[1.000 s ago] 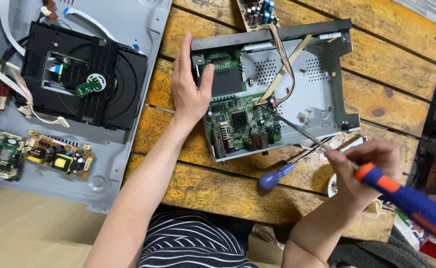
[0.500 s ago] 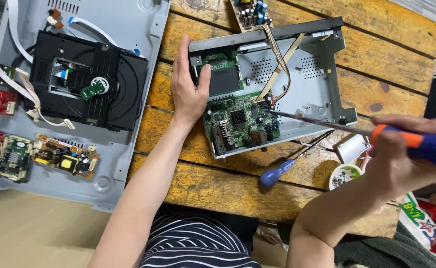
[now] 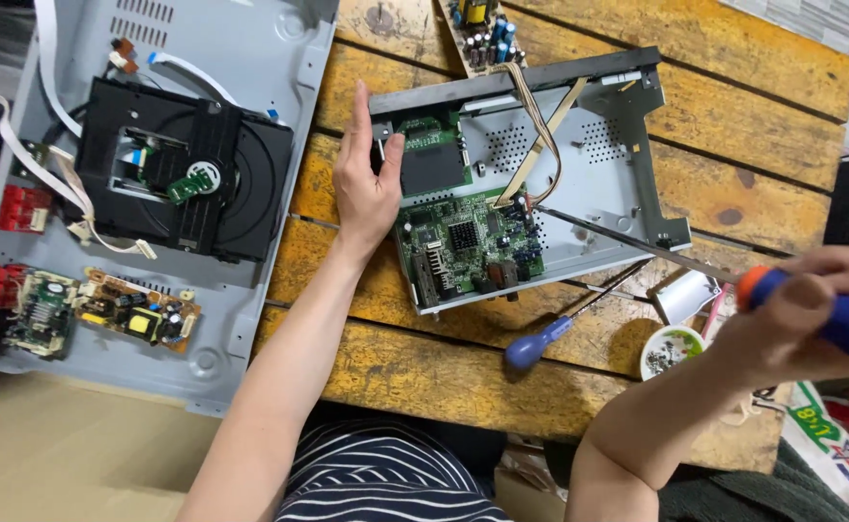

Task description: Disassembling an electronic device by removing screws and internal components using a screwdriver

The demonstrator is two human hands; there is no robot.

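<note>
So the left hand was laid flat with fingers spread narrow against the 9 o'clock edge of the small grey chassis, which sat at the centre of the wooden table. The right hand, out at 3 o'clock, was wrapped tight around a blue-and-orange screwdriver, whose tip touched down just at the 3 o'clock side of the green circuit board. A spare blue-handled screwdriver lay at 6 o'clock of the chassis.

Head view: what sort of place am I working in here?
Probably an informal electronics repair bench: a worn wooden slat table, an opened grey metal player chassis with its green circuit board, and a spare blue-handled screwdriver.
</note>
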